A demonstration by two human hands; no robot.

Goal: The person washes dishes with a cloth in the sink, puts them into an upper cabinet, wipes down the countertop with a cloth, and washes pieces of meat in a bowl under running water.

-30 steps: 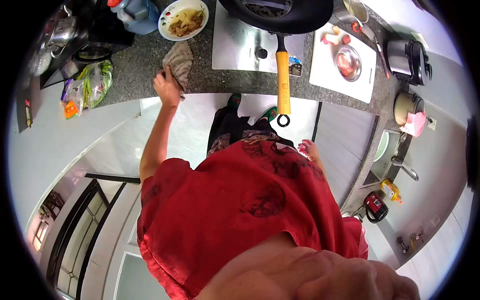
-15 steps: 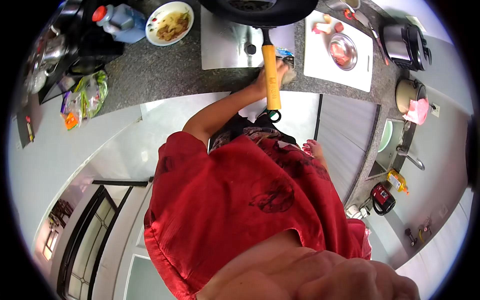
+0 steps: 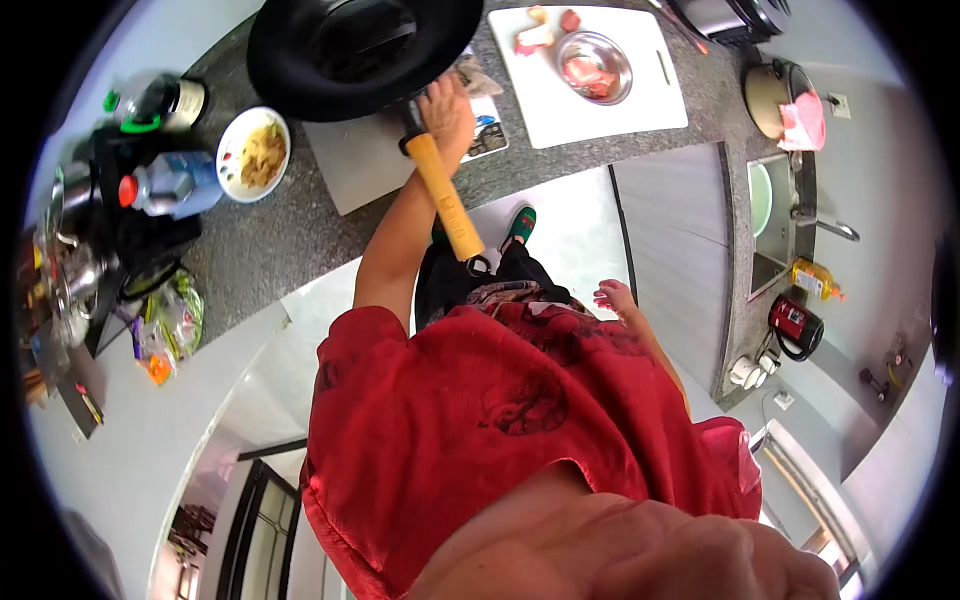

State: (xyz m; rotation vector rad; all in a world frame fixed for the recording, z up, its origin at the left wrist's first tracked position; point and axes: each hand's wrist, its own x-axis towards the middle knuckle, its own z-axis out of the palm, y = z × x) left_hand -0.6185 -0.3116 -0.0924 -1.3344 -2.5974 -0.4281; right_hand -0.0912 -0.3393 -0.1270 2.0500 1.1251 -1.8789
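My left hand (image 3: pixel 447 118) reaches under the wooden handle (image 3: pixel 446 195) of a black wok (image 3: pixel 290 60). Its fingers press on a crumpled grey-beige cloth (image 3: pixel 478 76) at the right part of the flat cooktop (image 3: pixel 350 165), partly hidden by the hand. Down at my side hangs my right hand (image 3: pixel 615 297), fingers apart and holding nothing. Just right of the cloth, a white cutting board (image 3: pixel 650 105) bears a steel bowl (image 3: pixel 622 75) with raw meat (image 3: pixel 588 76) in it. More pieces of food (image 3: pixel 534 38) lie on the board.
Left of the wok are a white bowl of food (image 3: pixel 262 155), a blue jug with a red cap (image 3: pixel 180 185) and a dark bottle (image 3: pixel 185 103). Plastic bags (image 3: pixel 175 320) hang at the counter's left edge. A sink (image 3: pixel 768 270), pot (image 3: pixel 765 100) and kettle (image 3: pixel 797 323) stand right.
The view has turned and shifted, so the wok and board appear farther left. My left hand and the cloth have moved from the cooktop's front edge to farther back. My right hand stays low.
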